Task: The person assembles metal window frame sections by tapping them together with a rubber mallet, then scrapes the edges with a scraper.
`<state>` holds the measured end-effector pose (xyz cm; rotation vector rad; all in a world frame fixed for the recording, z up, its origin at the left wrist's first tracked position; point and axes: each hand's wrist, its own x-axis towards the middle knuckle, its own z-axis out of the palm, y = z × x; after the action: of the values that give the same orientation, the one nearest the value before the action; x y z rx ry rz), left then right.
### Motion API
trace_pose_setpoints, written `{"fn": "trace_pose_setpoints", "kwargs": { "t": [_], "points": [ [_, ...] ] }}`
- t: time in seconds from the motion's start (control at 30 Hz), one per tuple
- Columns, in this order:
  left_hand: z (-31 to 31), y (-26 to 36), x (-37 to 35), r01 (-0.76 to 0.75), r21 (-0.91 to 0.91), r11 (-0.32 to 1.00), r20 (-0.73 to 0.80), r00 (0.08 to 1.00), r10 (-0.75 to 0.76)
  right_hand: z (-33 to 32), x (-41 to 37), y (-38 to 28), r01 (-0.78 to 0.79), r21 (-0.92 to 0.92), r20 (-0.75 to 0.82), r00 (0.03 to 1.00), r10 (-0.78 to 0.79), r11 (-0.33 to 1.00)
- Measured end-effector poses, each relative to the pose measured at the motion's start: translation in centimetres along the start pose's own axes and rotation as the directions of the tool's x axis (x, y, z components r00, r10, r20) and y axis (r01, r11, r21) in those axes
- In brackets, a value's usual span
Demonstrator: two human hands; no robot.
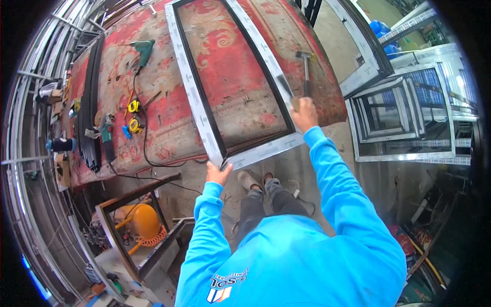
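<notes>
A long window frame [195,97], covered in white printed film with dark inner edges, lies across a carpeted table and juts past its near edge. At its near left corner my left hand [219,173] is closed, thumb on top. My right hand [305,113] is closed at the near right corner, around what looks like a scraper [284,85] with a flat grey blade; its handle is mostly hidden. The blade rests on or just above the frame's right side. Just beyond this hand, a hammer [306,69] lies on the carpet.
On the red carpeted table [169,117] lie a green drill [144,51], another corded power tool [107,139], yellow tape measures [135,126] and dark strips [88,117]. More frames [404,157] lean at the right. An orange tank [140,221] stands lower left. Cords trail near my feet.
</notes>
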<state>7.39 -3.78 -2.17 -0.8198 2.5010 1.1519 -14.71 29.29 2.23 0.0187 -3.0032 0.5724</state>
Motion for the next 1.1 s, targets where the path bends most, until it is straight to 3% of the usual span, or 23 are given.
{"fn": "trace_pose_setpoints", "kwargs": {
  "t": [0.07, 0.13, 0.2, 0.23, 0.27, 0.3, 0.4, 0.47, 0.5, 0.53, 0.57, 0.6, 0.67, 0.8, 0.87, 0.9, 0.93, 0.97, 1.0, 1.07, 1.1],
  "points": [
    [1.0, -0.8, -0.5, -0.097, 0.007, 0.995, 0.049, 0.994, 0.096, -0.6, 3.2, 1.3, -0.101, 0.041, -0.057, 0.993, 0.103, 0.994],
    [2.4, 0.1, -1.4, -0.044, 0.035, 0.998, -0.022, 0.999, 0.045, 0.0, 7.5, 2.9, -0.200, -0.004, -0.053, 0.979, 0.199, 0.980],
    [2.2, 0.5, -1.3, -0.015, -0.016, 1.000, 0.032, 0.999, 0.016, 0.3, 10.2, 3.7, -0.281, -0.065, -0.033, 0.960, 0.279, 0.958],
    [2.4, 0.3, -1.3, 0.007, -0.006, 1.000, 0.032, 0.999, -0.007, 0.1, 11.5, 4.0, -0.313, -0.101, 0.047, 0.947, 0.319, 0.944],
    [2.7, -0.2, -1.3, -0.070, 0.007, 0.998, -0.031, 0.997, 0.070, 0.3, 12.5, 4.4, -0.338, -0.140, 0.134, 0.925, 0.356, 0.931],
    [2.8, -0.9, -1.1, -0.144, 0.028, 0.989, -0.094, 0.985, 0.147, 1.1, 13.9, 5.4, -0.282, -0.143, 0.138, 0.944, 0.301, 0.949],
    [1.4, 0.6, -1.9, -0.103, -0.081, 0.991, -0.079, 0.992, 0.097, -0.5, 14.2, 6.1, -0.196, -0.215, 0.209, 0.948, 0.241, 0.957],
    [0.7, 1.1, -2.0, -0.059, -0.065, 0.996, -0.039, 0.998, 0.056, -2.4, 14.3, 7.0, -0.170, -0.121, 0.211, 0.958, 0.193, 0.978],
    [0.5, 1.4, -1.8, -0.024, -0.044, 0.999, 0.004, 1.000, 0.025, -2.3, 14.8, 9.5, -0.160, 0.197, 0.315, 0.944, 0.092, 0.967],
    [0.6, 1.6, -1.7, 0.009, -0.027, 1.000, 0.045, 0.999, -0.007, -2.3, 15.4, 11.5, -0.163, 0.492, 0.376, 0.926, -0.040, 0.855],
    [0.9, 1.7, -1.6, 0.000, -0.020, 1.000, 0.036, 0.999, 0.001, -5.3, 13.9, 10.3, -0.246, 0.629, 0.465, 0.879, -0.104, 0.737],
    [1.5, 1.8, -1.5, -0.004, 0.012, 1.000, 0.054, 0.999, 0.004, -7.3, 11.9, 9.3, -0.242, 0.638, 0.455, 0.884, -0.105, 0.731],
    [2.4, 2.3, -1.6, -0.015, 0.051, 0.999, 0.075, 0.997, 0.011, -10.1, 7.5, 7.3, -0.386, 0.808, 0.466, 0.881, -0.082, 0.445],
    [0.8, 5.4, -3.4, -0.022, 0.126, 0.992, 0.056, 0.998, 0.015, -10.8, -1.5, 3.3, -0.267, 0.782, 0.405, 0.905, -0.133, 0.564],
    [-2.0, 7.0, -2.8, -0.046, 0.483, 0.874, 0.292, 0.950, -0.111, -13.2, -6.7, -1.5, -0.307, 0.805, 0.440, 0.883, -0.164, 0.507],
    [-4.3, 9.1, -3.9, -0.115, 0.504, 0.856, 0.354, 0.931, -0.084, -14.0, -9.0, -3.5, -0.395, 0.811, 0.510, 0.838, -0.192, 0.431],
    [-6.0, 10.7, -5.2, -0.140, 0.501, 0.854, 0.367, 0.928, -0.064, -14.2, -11.3, -5.3, -0.406, 0.817, 0.514, 0.834, -0.199, 0.410],
    [-7.7, 11.7, -6.8, -0.311, 0.166, 0.936, 0.336, 0.910, 0.243, -13.9, -13.5, -6.8, -0.417, 0.822, 0.518, 0.830, -0.206, 0.387],
    [-9.4, 12.5, -8.2, -0.475, -0.177, 0.862, 0.207, 0.838, 0.505, -13.7, -15.6, -8.3, -0.415, 0.823, 0.509, 0.841, -0.183, 0.387],
    [-12.2, 14.7, -10.4, -0.857, -0.167, 0.487, 0.182, 0.458, 0.870, -13.2, -18.9, -11.1, -0.454, 0.805, 0.553, 0.807, -0.207, 0.383],
    [-12.9, 15.7, -11.0, -0.934, -0.161, 0.318, 0.229, 0.278, 0.933, -12.7, -20.0, -12.5, -0.445, 0.807, 0.543, 0.817, -0.193, 0.389]
  ]
}}
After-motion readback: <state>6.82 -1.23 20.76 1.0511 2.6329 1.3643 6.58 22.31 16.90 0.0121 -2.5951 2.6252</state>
